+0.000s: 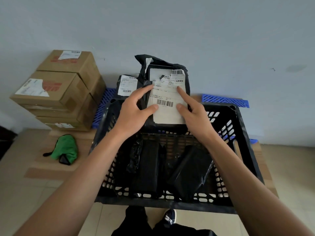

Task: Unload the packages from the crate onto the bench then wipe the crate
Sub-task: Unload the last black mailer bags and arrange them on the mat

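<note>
I grip a black labelled package (167,92) with both hands, left hand (134,108) and right hand (192,111) pinching its sides above the far rim of the black crate (245,137), where more black packages (189,169) lie.

Soft, even daylight fills my view, moderately bright, with no hard shadows. The black wrapped package (167,92) in my grip shows slight sheen above my fingers; its white label reads clearly, fine print smeared. Below my grip, dark parcels lose detail. Wide-angle bending stretches my forearms toward the corners.
</note>
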`<state>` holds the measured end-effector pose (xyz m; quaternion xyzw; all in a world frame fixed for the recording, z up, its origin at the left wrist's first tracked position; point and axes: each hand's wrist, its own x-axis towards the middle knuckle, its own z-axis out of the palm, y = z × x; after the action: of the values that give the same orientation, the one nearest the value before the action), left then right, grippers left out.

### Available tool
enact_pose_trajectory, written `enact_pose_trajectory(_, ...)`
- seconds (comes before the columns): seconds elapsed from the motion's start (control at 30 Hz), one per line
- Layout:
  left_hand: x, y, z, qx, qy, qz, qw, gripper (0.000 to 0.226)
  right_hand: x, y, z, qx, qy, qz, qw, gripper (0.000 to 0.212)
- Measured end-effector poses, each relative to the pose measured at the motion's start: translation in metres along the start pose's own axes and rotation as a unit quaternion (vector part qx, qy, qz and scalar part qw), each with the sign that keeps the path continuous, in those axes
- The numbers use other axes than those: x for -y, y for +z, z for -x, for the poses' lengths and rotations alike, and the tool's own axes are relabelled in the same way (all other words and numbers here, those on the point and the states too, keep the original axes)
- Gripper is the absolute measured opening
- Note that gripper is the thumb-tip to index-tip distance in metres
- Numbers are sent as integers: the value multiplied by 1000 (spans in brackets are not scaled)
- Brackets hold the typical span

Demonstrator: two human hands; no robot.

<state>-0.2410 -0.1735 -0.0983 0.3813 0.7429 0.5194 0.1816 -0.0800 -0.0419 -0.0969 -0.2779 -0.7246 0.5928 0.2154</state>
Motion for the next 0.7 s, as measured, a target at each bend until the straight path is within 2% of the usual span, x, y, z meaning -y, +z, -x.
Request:
enact_pose_trajectory(0.13, 13, -20, -21, 12, 1, -7, 1000, 63, 2, 14, -21, 44, 14, 35, 998, 61)
enact_pose_trajectory(0.37, 33, -52, -62, 7, 9, -13, 1000, 64, 17, 39, -70, 48, -6, 67, 997, 67)
enact_pose_trajectory(0.53, 60, -79, -107, -27, 8, -25, 999, 60, 20, 69, -122, 22, -30, 84, 996, 63)
enact_pose_trajectory(0.7, 99, -96, -144, -67, -16, -26, 997, 48, 13, 102, -175, 15, -17, 122, 992, 50)
